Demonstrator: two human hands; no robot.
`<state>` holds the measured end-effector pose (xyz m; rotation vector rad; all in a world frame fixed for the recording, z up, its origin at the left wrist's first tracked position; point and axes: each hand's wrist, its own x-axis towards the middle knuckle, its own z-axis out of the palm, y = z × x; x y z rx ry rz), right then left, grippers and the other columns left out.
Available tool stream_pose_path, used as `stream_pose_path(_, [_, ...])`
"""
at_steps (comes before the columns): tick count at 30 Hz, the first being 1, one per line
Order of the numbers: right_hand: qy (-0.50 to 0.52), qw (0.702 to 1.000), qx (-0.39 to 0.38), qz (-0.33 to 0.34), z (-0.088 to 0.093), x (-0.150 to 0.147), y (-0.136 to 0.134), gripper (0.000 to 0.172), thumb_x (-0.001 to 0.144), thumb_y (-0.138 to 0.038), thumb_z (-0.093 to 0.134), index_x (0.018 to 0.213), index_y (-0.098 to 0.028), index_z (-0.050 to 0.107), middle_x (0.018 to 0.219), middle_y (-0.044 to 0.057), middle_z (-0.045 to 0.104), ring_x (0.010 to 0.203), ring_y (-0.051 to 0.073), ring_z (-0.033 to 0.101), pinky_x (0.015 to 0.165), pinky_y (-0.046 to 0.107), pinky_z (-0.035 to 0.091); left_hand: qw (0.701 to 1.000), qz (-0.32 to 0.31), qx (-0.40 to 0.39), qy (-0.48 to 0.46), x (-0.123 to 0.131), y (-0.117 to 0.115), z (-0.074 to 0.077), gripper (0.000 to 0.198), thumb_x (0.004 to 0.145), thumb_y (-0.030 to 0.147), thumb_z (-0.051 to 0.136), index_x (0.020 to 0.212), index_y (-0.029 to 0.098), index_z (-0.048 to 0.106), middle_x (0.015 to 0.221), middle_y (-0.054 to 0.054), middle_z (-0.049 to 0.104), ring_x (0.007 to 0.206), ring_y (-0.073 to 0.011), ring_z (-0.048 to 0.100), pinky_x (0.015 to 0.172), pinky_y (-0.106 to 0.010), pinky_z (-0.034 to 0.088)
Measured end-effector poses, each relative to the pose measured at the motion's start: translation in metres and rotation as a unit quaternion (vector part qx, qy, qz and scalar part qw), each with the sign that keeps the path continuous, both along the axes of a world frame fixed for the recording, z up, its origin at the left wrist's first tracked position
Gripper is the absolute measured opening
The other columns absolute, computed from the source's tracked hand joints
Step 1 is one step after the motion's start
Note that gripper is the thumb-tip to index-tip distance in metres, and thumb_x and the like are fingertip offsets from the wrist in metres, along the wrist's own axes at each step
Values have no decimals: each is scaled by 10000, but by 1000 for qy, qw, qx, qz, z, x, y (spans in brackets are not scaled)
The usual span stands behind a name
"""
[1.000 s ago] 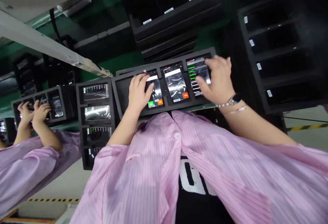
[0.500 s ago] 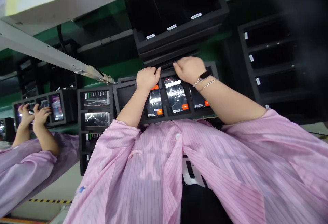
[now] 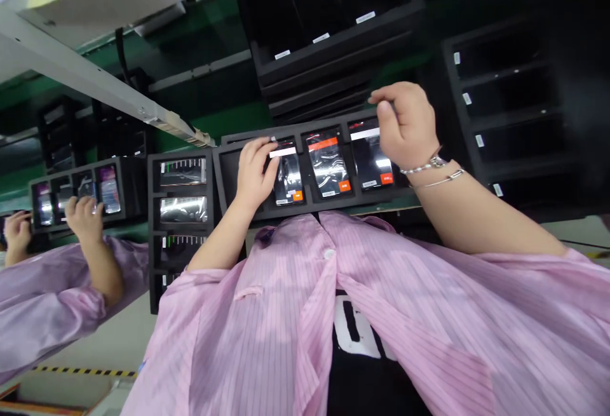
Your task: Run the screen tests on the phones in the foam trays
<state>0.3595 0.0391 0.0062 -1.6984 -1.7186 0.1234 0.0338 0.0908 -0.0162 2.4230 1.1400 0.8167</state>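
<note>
Bagged phones (image 3: pixel 328 165), foam tray (image 3: pixel 223 149): L hand (image 3: pixel 255 174) open on left bag (image 3: pixel 288 178), R grip (image 3: pixel 405 120) prob. pinching white strip (image 3: pixel 365 133), hands apart again.

Electronics factory, foam phone trays (image 3: pixel 223 174)

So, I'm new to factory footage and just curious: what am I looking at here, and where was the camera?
The camera is worn on the head and looks down at a person in a pink striped smock. Their left hand rests on a black phone in clear film, which sits in a black foam tray. Their right hand is raised over a second film-wrapped phone; whether it holds anything is hard to tell. To the side, a co-worker's hand is at another black tray.
</note>
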Motion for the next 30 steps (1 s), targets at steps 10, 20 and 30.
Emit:
stream_pose_path(10, [-123,960,-244,-54,-41,14,62,481,1037,-323,290,1147,-76,688,1179,219,682,1179,357,574,1037,526,393,990,99,-25,100,-26,-69,-33,522,1002,516,502,1373,156,577,1463,-192,543,1405,-330,445,1202,-522,352])
stream_pose_path(20, [24,992,74,103,30,-26,-88,329,991,-397,447,1287,-342,582,1202,59,696,1236,349,624,1130,594,454,980,97,-70,161,-19,-78,-27,450,971,520,571,1278,198,635,1310,-116,704,1293,-304,571,1128,-449,375])
stream_pose_path(30, [-25,983,-137,118,-60,-81,-125,590,1007,-509,411,1489,-173,468,1502,144,544,1491,332,383,1278,617,220,978,85,-89,168,-19,-74,-23,364,980,463,561,1235,239,693,1371,-79,688,1318,-299,540,1137,-472,345])
